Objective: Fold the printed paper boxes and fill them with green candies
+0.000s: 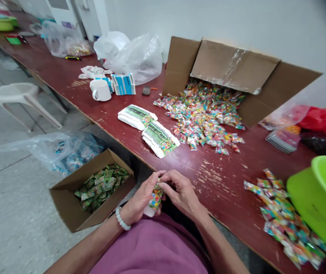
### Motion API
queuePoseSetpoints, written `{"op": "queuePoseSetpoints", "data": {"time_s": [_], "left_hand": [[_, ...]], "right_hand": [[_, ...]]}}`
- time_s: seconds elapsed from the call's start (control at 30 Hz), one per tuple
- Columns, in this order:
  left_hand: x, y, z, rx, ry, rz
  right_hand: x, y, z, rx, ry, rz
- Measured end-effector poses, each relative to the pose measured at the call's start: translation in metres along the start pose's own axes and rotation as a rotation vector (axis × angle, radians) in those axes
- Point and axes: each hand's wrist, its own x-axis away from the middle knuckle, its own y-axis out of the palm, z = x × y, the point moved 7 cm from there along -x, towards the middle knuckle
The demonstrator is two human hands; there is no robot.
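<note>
My left hand (143, 197) is closed around a small printed carton (155, 198), colourful on its face with a white flap at the lower end. The fingers of my right hand (183, 192) are bent and pinch at the carton's top end, which they partly hide. Just beyond, on the table, lie two fanned stacks of flat green-and-white cartons, a nearer stack (160, 140) and a farther stack (137, 116). To the lower left, an open cardboard box (65, 205) holds many filled green packs (102, 186).
Wrapped candies (205, 114) spill from a tipped cardboard carton (234, 66) on the red table (205, 182). More candies (285, 217) lie beside a green tub (308, 198) at right. Farther back are a white mug (101, 90) and plastic bags (140, 57). A white stool (17, 93) stands at left.
</note>
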Motion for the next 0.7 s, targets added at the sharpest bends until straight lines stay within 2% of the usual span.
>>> {"op": "queuePoseSetpoints", "data": {"time_s": [0.1, 0.13, 0.2, 0.27, 0.33, 0.43, 0.5, 0.53, 0.63, 0.7], "left_hand": [[-0.003, 0.001, -0.002, 0.064, -0.013, -0.064], [-0.003, 0.000, -0.002, 0.088, -0.013, -0.077], [-0.003, -0.007, -0.007, 0.121, -0.025, -0.091], [0.000, -0.019, -0.016, 0.120, -0.074, -0.090], [0.005, -0.037, -0.021, 0.075, -0.095, -0.070], [0.012, -0.074, -0.009, -0.162, -0.015, -0.033], [0.015, -0.096, 0.001, -0.429, -0.034, -0.081], [0.015, -0.103, 0.003, -0.562, -0.078, -0.147], [0.015, -0.113, 0.006, -0.808, -0.208, -0.347], [0.011, -0.110, 0.011, -0.749, -0.212, -0.350]], "right_hand": [[-0.019, -0.025, 0.024, 0.135, 0.037, 0.043], [-0.029, -0.044, 0.036, 0.176, 0.093, 0.139], [-0.043, -0.094, 0.063, 0.373, 0.298, 0.434], [-0.057, -0.128, 0.082, 0.451, 0.399, 0.576], [-0.066, -0.147, 0.098, 0.473, 0.454, 0.648], [-0.069, -0.154, 0.113, 0.433, 0.473, 0.672], [-0.067, -0.152, 0.117, 0.361, 0.460, 0.663], [-0.065, -0.151, 0.117, 0.311, 0.448, 0.650], [-0.055, -0.139, 0.103, 0.139, 0.398, 0.568], [-0.046, -0.121, 0.083, 0.017, 0.356, 0.469]]}}
